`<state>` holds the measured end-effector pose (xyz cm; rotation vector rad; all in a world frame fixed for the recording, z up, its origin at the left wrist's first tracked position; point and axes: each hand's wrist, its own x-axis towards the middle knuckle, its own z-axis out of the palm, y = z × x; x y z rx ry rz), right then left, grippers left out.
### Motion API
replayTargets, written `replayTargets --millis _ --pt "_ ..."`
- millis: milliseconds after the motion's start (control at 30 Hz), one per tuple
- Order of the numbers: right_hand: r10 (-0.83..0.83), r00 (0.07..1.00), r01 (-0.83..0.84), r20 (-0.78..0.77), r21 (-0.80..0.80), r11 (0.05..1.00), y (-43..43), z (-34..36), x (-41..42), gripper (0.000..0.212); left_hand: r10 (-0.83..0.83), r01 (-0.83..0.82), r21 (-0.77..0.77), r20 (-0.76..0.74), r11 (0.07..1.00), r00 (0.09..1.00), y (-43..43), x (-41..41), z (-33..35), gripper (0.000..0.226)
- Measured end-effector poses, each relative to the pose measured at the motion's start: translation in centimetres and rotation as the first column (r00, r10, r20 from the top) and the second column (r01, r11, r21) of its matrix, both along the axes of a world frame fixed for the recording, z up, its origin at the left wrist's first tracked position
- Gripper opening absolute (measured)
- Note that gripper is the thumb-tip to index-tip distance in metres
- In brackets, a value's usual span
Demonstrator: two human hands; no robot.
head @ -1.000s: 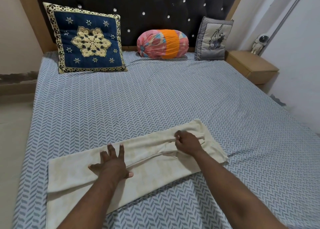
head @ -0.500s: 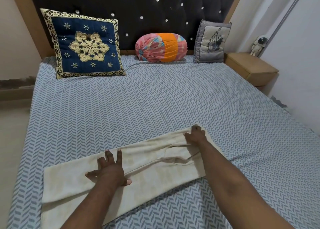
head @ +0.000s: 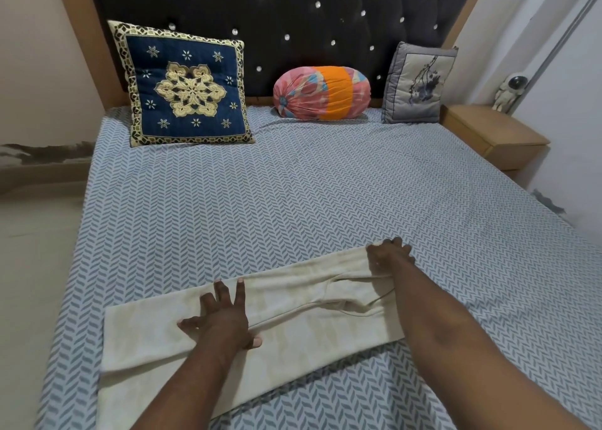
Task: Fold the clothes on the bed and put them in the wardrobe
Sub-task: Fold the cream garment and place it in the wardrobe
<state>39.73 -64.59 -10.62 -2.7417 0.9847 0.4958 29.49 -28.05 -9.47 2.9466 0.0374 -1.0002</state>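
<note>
A cream garment (head: 293, 319), folded into a long strip, lies across the near part of the bed (head: 293, 201). My left hand (head: 221, 319) rests flat on its middle-left part with fingers spread. My right hand (head: 389, 255) is at the garment's far right end, fingers curled over the top corner of the cloth. Both forearms reach in from the bottom of the view. No wardrobe is in view.
A blue embroidered cushion (head: 185, 87), a pink and orange bolster (head: 321, 92) and a grey cushion (head: 417, 82) lean on the dark studded headboard. A wooden bedside table (head: 488, 133) with a small astronaut figure (head: 508, 92) stands at the right. Floor lies left of the bed.
My right hand has slid from the garment's middle out to its far right top corner. The left hand has stayed pressed on the cloth.
</note>
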Motion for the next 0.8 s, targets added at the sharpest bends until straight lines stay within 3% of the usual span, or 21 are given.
replayTargets --millis 67,167,233,333,400,467,567,633,800 --pt "-0.019 0.989 0.022 0.146 -0.015 1.000 -0.1 0.3 -0.3 0.066 0.004 -0.004 -0.008 -0.002 1.000 1.000 0.0 -0.1 0.1 0.132" --pt "0.085 0.935 -0.088 0.343 -0.008 0.996 -0.5 -0.4 -2.3 0.049 0.019 -0.019 -0.029 -0.001 0.999 1.000 0.2 -0.1 -0.1 0.131" --pt "0.100 0.890 -0.155 0.444 0.090 0.984 -1.1 -0.7 -4.2 0.039 0.038 -0.038 -0.049 0.001 0.998 0.999 0.6 -0.2 -0.8 0.130" --pt "-0.004 0.856 -0.125 0.517 0.214 0.969 -3.4 0.7 -8.1 0.029 0.050 -0.045 -0.092 0.048 0.995 0.998 0.7 -1.2 -1.9 0.116" --pt "-0.111 0.859 -0.032 0.499 0.268 0.963 -5.5 1.8 -10.1 0.019 0.029 -0.018 -0.093 0.122 0.996 0.992 0.5 -2.1 -2.3 0.103" --pt "-0.187 0.880 0.042 0.437 0.320 0.946 -7.2 2.6 -11.8 0.008 -0.095 0.120 -0.070 0.296 0.990 0.950 0.2 -3.6 -2.4 0.097" --pt "-0.173 0.921 0.048 0.348 0.339 0.940 -8.7 2.9 -13.6 0.004 -0.273 0.337 -0.087 0.416 0.938 0.867 0.3 -6.1 -3.6 0.093" --pt "-0.152 0.944 0.035 0.294 0.367 0.930 -8.7 2.6 -14.2 0.006 -0.268 0.346 -0.086 0.473 0.934 0.839 1.3 -7.1 -6.7 0.077" --pt "-0.089 0.974 0.031 0.207 0.271 0.962 -7.6 0.7 -14.0 0.012 -0.221 0.259 -0.090 0.302 0.962 0.927 1.4 -7.3 -5.0 0.090"
